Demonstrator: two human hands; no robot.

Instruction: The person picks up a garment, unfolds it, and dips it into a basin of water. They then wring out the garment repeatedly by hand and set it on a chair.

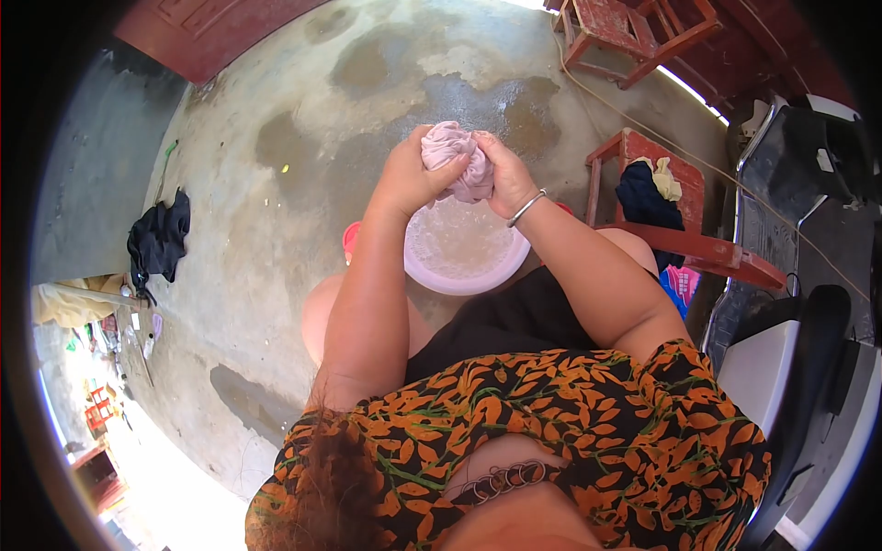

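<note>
A bunched pink cloth [457,158] is squeezed between my two hands, above the far rim of a basin. My left hand [416,173] wraps the cloth from the left, thumb laid across its front. From the other side my right hand [505,174] grips it, with a silver bangle on that wrist. Below them the pale pink basin [450,284] stands on the floor between my legs, holding cloudy, sudsy water [464,237]. Part of the basin's far side is hidden by the cloth and hands.
At the right, a red wooden stool [634,147] carries dark and cream clothes [650,195]. A blue and pink packet [680,285] lies beside it. Another red stool [616,32] stands farther back. Dark clothing [159,236] hangs at the left. Wet patches mark the concrete floor [276,211].
</note>
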